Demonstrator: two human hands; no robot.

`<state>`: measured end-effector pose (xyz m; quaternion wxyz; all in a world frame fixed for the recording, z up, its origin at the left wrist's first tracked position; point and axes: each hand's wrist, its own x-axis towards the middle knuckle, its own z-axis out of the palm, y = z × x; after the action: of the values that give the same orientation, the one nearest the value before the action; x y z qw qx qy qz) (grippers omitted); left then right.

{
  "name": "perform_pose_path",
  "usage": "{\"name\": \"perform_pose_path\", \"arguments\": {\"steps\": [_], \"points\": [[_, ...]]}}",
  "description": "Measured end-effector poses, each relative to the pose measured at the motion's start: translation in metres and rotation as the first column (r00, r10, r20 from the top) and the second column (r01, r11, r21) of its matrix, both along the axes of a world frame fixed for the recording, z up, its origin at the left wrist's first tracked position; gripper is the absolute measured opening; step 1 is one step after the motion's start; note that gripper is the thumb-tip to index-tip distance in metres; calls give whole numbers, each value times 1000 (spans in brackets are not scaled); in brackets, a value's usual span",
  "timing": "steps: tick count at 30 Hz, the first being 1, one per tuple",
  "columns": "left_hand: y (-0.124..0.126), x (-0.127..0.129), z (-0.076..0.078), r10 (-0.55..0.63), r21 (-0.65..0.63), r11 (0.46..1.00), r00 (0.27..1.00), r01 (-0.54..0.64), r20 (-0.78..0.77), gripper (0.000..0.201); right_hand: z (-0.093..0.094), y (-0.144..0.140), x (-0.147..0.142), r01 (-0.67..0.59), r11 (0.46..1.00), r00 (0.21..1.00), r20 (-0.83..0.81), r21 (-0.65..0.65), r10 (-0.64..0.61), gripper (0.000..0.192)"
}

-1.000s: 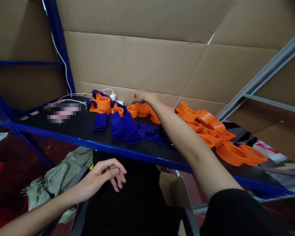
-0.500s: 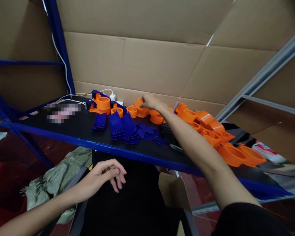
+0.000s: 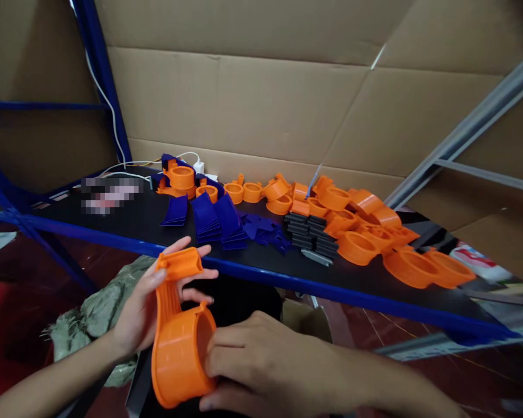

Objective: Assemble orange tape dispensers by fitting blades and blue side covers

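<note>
At the lower left of the frame, the left hand (image 3: 142, 313) cupped the tall back of an orange plastic part (image 3: 178, 337), fingers spread. Just right, at bottom centre, the right hand (image 3: 261, 366) gripped its round cup. Above, the black surface (image 3: 126, 223) carried blue pieces (image 3: 218, 220), then orange rings (image 3: 357, 232) toward the right.

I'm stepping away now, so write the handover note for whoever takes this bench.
Left hand: holds the handle end of the orange cup part.
Right hand: grips its round body, in front of the shelf.
On the shelf: orange parts, blue plates, black pieces.
Done: one part picked up. Left: the parts on the shelf are untouched.
</note>
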<state>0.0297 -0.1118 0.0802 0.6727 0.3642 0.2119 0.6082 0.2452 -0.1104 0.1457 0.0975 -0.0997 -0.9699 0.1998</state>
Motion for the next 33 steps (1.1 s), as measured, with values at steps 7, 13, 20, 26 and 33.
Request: {"name": "perform_pose_path", "arguments": {"steps": [7,13,20,26,33], "points": [[8,7,-11,-136,-28,991,984,134,-112,33,-9,37,53,350,936,936,-46,24,-349,20],[12,8,-18,-216,-64,976,967,209,-138,28,-23,67,133,758,348,525,-201,552,-827,28],[10,15,-20,-257,-91,966,948,244,-189,34,-38,74,161,750,191,397,-201,633,-896,30],[9,16,-18,-258,-100,965,940,241,-223,34,-41,85,172,781,217,395,-194,585,-898,32],[9,16,-18,-264,-108,964,938,245,-226,35,-42,87,184,824,246,405,-227,510,-886,31]]}}
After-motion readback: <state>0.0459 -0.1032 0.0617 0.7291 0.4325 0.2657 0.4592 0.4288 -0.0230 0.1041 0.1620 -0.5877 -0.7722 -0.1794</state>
